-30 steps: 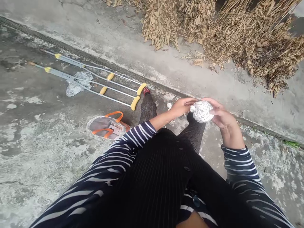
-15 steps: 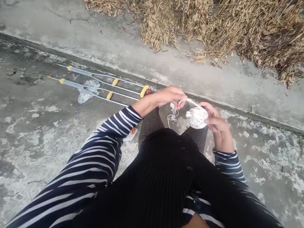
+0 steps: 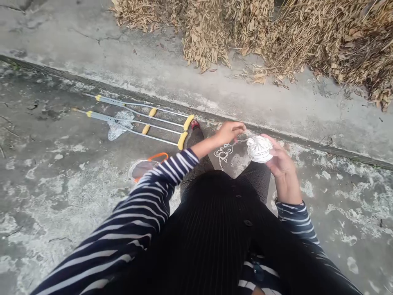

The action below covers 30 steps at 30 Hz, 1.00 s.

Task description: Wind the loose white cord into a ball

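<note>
Right now my right hand (image 3: 278, 159) cups the white ball of wound cord (image 3: 259, 148), fingers curled round its far side. It hangs in the air in front of my knees, above the grey, blotchy concrete floor (image 3: 61, 184). My left hand (image 3: 227, 132) is just beside it, with the fingers pinched shut on the loose white strand (image 3: 242, 140) that runs off the ball. Below that pinch, a small tangled loop of cord (image 3: 223, 152) dangles free.

The tangle worries me most. If I pull the strand tight with those loops crossed over each other, I think they would cinch into a knot that is hard to pick apart.

My hold on the ball is a cradle, not a clamp, so a sharp tug from the left could roll it out of my palm. It would then drop onto the stained concrete, pick up grit and shed several turns as it rolled.

The dangling end could also snag on the buttons of my black ribbed garment (image 3: 215, 229).

The pair of grey metal crutches with yellow pads (image 3: 144, 121) and the clear plastic bag with orange handles (image 3: 144, 167) lie well apart to my left. The heap of dry brown leafy stalks (image 3: 276, 37) sits beyond the concrete ledge (image 3: 184, 82), far enough that I doubt any of them would interfere.
</note>
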### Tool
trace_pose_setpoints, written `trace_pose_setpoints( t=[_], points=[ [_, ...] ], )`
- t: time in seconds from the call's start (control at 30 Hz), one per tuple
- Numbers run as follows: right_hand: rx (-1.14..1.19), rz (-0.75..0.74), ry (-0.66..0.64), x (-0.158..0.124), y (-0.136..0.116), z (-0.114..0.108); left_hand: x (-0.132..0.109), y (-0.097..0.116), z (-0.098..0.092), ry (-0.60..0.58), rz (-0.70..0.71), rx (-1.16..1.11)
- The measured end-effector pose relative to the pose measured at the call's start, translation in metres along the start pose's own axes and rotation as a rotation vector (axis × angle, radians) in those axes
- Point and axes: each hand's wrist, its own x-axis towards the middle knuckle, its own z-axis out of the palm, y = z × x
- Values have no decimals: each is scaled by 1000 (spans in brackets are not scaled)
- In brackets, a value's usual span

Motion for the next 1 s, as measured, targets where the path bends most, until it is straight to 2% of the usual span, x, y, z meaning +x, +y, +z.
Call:
trace_pose_setpoints(
  t=[0.07,0.13,0.2,0.3,0.4,0.47,0.5,0.53,0.6,0.67,0.7,0.77,0.83,0.9,1.0],
  points=[
    [53,34,36,1,4,-1,-22,-11,19,102,60,-112],
    [94,62,25,1,6,3,-37,-17,38,107,98,-146],
    [125,90,-10,-1,7,6,-47,-19,50,74,71,-144],
    [143,106,-28,-6,5,5,-58,-19,46,3,-4,-118],
    [111,105,-25,-15,-2,-6,-71,-14,10,-153,-56,7],
    [88,88,-27,-20,-7,-13,-73,-7,-25,-261,-74,158],
    [79,76,-27,-22,-9,-15,-71,-3,-45,-273,-68,240],
    [71,67,-26,-24,-10,-15,-66,3,-63,-242,-50,324],
    [53,59,-32,-26,-11,-11,-48,16,-96,-94,6,487],
    [31,49,-61,-28,-11,-3,-24,30,-115,64,73,626],
    [25,42,-80,-30,-10,2,-12,36,-117,115,103,681],
    [24,29,-114,-33,-11,11,7,43,-106,151,137,750],
    [32,11,-119,-36,-15,16,13,43,-77,127,138,743],
    [29,-19,-78,-39,-20,18,4,35,-39,63,160,620],
    [-5,-46,7,-43,-26,21,-27,19,17,-30,236,270]
  ],
)
